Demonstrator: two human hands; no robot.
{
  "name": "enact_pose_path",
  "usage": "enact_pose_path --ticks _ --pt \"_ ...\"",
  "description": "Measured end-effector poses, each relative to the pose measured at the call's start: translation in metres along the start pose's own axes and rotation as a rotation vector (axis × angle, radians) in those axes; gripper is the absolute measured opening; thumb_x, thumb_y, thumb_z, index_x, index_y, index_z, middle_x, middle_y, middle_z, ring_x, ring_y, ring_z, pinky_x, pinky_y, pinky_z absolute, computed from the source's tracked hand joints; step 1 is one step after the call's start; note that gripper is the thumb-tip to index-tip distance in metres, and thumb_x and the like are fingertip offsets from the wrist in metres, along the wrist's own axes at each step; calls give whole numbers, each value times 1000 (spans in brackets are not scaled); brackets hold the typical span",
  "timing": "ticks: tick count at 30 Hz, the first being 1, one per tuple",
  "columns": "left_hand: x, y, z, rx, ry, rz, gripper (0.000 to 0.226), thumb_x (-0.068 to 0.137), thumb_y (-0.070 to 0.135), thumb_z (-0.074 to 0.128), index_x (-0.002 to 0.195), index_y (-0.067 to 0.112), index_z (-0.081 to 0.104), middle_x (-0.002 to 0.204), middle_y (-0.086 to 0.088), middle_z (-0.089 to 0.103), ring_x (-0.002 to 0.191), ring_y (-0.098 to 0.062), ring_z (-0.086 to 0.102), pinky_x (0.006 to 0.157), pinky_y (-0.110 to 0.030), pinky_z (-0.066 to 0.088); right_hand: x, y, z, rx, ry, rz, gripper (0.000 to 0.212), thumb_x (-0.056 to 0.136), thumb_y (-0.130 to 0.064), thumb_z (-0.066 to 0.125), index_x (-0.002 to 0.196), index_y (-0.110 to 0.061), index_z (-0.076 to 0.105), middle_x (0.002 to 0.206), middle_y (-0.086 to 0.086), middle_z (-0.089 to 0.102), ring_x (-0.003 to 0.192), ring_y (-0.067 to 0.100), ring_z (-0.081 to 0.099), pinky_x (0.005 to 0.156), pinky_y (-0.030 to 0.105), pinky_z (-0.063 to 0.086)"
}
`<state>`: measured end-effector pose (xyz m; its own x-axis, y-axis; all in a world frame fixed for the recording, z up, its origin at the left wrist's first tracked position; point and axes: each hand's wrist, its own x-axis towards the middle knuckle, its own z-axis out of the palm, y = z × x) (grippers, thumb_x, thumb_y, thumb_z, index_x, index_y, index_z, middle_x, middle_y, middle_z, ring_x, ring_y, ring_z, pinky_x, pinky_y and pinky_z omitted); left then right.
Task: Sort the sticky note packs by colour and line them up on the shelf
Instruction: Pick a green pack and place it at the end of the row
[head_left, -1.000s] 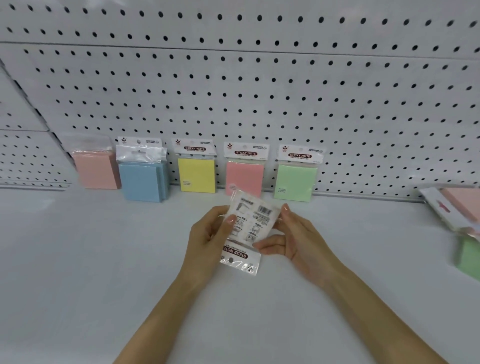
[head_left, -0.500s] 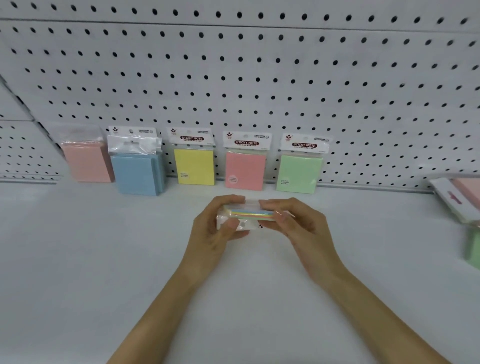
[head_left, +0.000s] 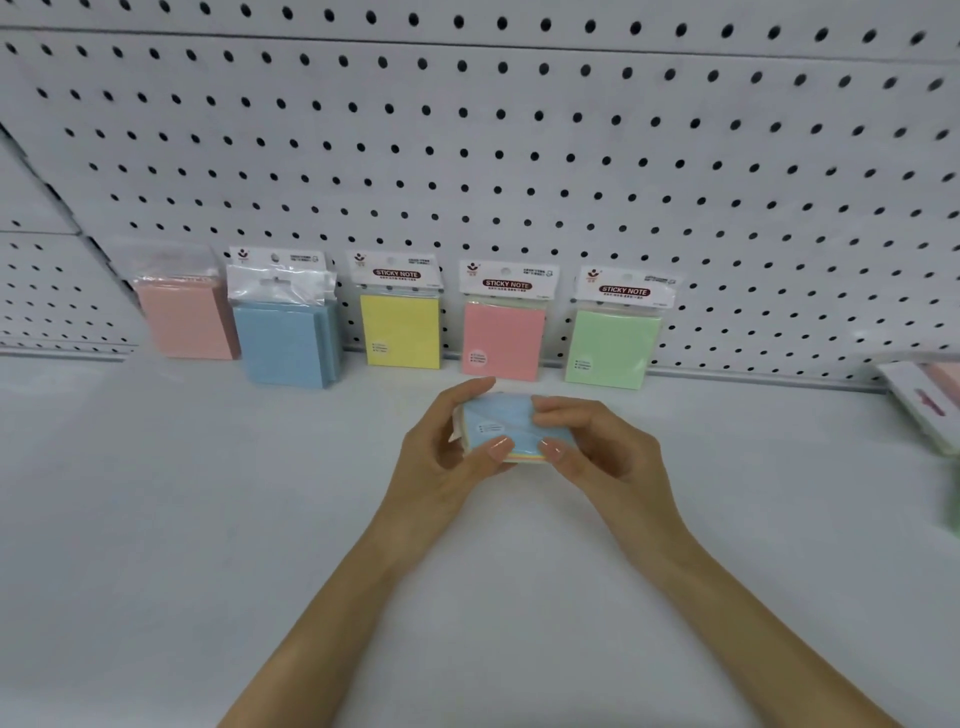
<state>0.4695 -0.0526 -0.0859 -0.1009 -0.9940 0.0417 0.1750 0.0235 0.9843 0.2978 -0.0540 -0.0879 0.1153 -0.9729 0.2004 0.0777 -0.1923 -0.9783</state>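
Currently, fingers (head_left: 498, 448) of the left hand (head_left: 441, 467) and right hand (head_left: 605, 460) pinch the blue-faced pack (head_left: 506, 422) between them, over the shelf (head_left: 156, 519). Recommended: turn it upright, then stand it against the blue pack (head_left: 283, 340), beyond-left of the fingers.

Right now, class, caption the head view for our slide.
Left hand and right hand hold a blue-topped pack before the row of packs at the pegboard.
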Motion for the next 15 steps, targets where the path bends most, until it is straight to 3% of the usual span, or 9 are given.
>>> enact_pose_path --ticks 4,6,9,11,15 --pt "1 -1 -3 82 20 -17 50 81 1 71 123 22 56 118 -6 63 94 -12 68 80 -26 55 1 4 1 -56 -5 20 33 74 -8 71 106 -15 65 121 -6 63 103 16 66 79 22 52" --pt "1 -1 -6 90 -3 -12 52 83 -5 67 127 19 53 122 -7 62 96 -14 69 80 -27 56 2 4 5 -75 2 25 50 76 3 73 116 -23 59 128 -1 57 100 19 67 79 26 54" --pt "0 1 -19 97 2 10 61 85 -5 64 133 26 44 117 -8 65 95 -18 70 78 -28 56 6 5 20 -61 56 82 67 74 7 74 123 -32 50 118 6 63 92 19 70 76 28 56" --pt "-2 6 -33 76 48 2 64 87 -3 61 136 30 37 110 -7 68 88 -16 70 75 -27 55 11 7 37 -62 78 70 68 71 8 75 120 -32 49 117 -2 61 88 17 70 77 30 57" --pt "-8 10 -70 130 214 48 46 84 10 67 124 25 51 109 -6 68 92 -20 69 75 -29 56 25 13 81 -43 79 54 67 68 11 76 110 -33 48 100 -1 56 79 11 69 71 27 57"
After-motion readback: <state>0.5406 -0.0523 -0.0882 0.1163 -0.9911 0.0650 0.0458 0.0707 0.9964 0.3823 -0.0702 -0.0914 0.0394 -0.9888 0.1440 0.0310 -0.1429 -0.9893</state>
